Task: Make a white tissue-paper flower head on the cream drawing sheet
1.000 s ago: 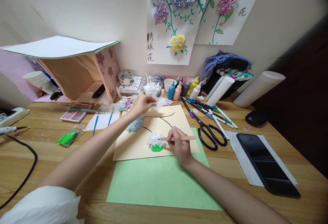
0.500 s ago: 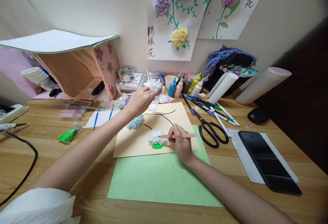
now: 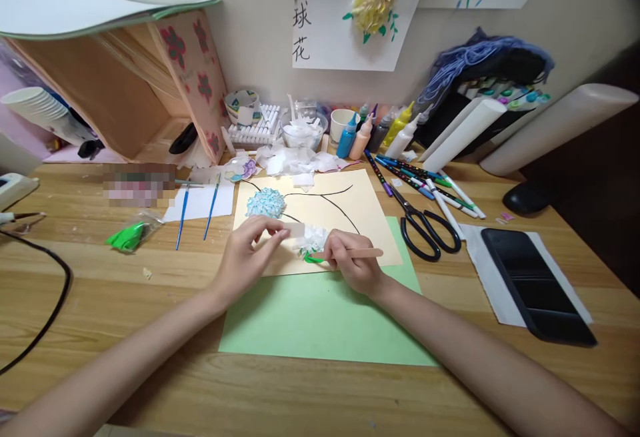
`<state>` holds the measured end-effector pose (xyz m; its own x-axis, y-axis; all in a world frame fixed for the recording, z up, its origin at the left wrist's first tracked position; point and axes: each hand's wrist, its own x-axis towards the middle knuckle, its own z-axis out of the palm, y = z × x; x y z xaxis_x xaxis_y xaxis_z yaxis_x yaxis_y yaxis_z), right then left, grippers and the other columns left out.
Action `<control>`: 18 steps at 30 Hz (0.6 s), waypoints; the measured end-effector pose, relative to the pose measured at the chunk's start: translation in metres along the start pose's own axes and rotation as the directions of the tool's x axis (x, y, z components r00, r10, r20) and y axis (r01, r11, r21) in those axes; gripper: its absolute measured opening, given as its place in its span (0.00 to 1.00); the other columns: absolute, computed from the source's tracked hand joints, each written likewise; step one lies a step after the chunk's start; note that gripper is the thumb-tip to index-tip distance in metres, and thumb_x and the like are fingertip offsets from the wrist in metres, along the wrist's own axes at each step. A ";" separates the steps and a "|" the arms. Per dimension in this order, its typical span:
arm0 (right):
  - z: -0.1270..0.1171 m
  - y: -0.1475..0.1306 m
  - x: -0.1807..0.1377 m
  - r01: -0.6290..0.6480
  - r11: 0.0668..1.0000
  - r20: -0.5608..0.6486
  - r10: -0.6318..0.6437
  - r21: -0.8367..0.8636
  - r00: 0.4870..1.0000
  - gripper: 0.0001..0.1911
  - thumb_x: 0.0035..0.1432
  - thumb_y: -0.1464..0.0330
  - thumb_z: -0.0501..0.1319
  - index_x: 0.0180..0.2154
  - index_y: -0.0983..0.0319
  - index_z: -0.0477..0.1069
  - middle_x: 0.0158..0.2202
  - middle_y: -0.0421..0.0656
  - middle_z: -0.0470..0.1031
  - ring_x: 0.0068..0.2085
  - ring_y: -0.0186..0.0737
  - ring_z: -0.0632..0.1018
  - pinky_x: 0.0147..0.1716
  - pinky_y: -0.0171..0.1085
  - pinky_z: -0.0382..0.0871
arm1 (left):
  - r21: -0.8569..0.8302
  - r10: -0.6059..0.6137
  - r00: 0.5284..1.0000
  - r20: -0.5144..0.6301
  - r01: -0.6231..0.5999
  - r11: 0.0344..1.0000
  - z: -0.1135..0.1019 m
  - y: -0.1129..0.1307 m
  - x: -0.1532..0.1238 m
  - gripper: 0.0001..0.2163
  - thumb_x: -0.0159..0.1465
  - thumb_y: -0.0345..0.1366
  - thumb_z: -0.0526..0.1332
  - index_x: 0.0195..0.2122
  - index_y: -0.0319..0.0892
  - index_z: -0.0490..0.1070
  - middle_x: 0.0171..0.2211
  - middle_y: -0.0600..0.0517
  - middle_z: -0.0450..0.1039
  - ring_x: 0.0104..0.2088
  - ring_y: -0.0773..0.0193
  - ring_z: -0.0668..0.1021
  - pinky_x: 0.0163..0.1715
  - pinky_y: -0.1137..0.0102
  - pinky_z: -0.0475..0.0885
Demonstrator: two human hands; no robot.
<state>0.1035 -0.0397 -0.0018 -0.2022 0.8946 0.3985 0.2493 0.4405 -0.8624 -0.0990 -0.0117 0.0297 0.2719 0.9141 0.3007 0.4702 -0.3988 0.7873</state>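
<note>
My left hand pinches a small white paper strip between thumb and fingers, just left of the white paper flower. A wooden craft stick is gripped in my right hand, its left end over the green clay at the flower's lower edge. Both hands are over a cream sheet with dark drawn stems. A blue and white paper flower is fixed at its left. Under the cream sheet lies a green sheet.
Black-handled scissors and several pens lie right of the sheets, near a phone. Behind are paint bottles and a bowl of white paper strips. Two brushes and bagged green clay lie left.
My left hand has come back from the paper pile toward me and now holds a white strip beside the flower. The stick's tip has moved down onto the green clay. The view has tilted downward.
</note>
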 end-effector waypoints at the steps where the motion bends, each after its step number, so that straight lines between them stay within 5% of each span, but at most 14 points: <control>1: 0.000 -0.001 0.000 0.049 0.998 0.009 -0.049 -0.041 0.999 0.19 0.65 0.67 0.47 0.22 0.61 0.62 0.17 0.37 0.63 0.20 0.31 0.66 0.22 0.33 0.59 | -0.014 0.014 1.000 0.018 -0.014 1.000 0.002 -0.001 -0.008 0.05 0.62 0.36 0.59 0.32 0.43 0.72 0.31 0.53 0.73 0.32 0.67 0.72 0.30 0.71 0.64; 4: 0.001 -0.002 0.000 0.104 0.990 0.020 -0.103 -0.093 0.995 0.18 0.64 0.69 0.47 0.22 0.60 0.62 0.18 0.37 0.64 0.21 0.32 0.68 0.23 0.33 0.60 | -0.068 0.058 0.989 0.135 -0.049 0.996 0.005 0.000 -0.023 0.04 0.62 0.34 0.59 0.33 0.43 0.72 0.30 0.53 0.73 0.33 0.67 0.72 0.34 0.71 0.66; 9: 0.000 -0.002 0.001 -0.024 0.996 0.015 0.026 -0.083 1.000 0.19 0.65 0.66 0.47 0.23 0.61 0.64 0.19 0.37 0.66 0.21 0.31 0.69 0.22 0.32 0.60 | -0.062 0.078 0.928 0.363 -0.059 0.996 0.010 0.001 -0.029 0.05 0.63 0.34 0.58 0.34 0.43 0.73 0.31 0.52 0.74 0.35 0.65 0.73 0.36 0.70 0.67; 18: 0.001 -0.003 0.002 -0.127 0.990 -0.007 0.127 -0.057 0.992 0.20 0.65 0.61 0.48 0.23 0.60 0.64 0.20 0.38 0.68 0.24 0.33 0.70 0.24 0.33 0.62 | 0.156 -0.074 0.975 0.211 0.041 0.987 0.022 0.002 -0.025 0.06 0.62 0.36 0.58 0.33 0.44 0.74 0.29 0.51 0.74 0.33 0.62 0.72 0.34 0.67 0.66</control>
<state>0.1019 -0.0395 0.0009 -0.1624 0.9437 0.2884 0.3266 0.3272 -0.8867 -0.0869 -0.0372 0.0117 0.4074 0.9052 0.1207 0.6067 -0.3670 0.7052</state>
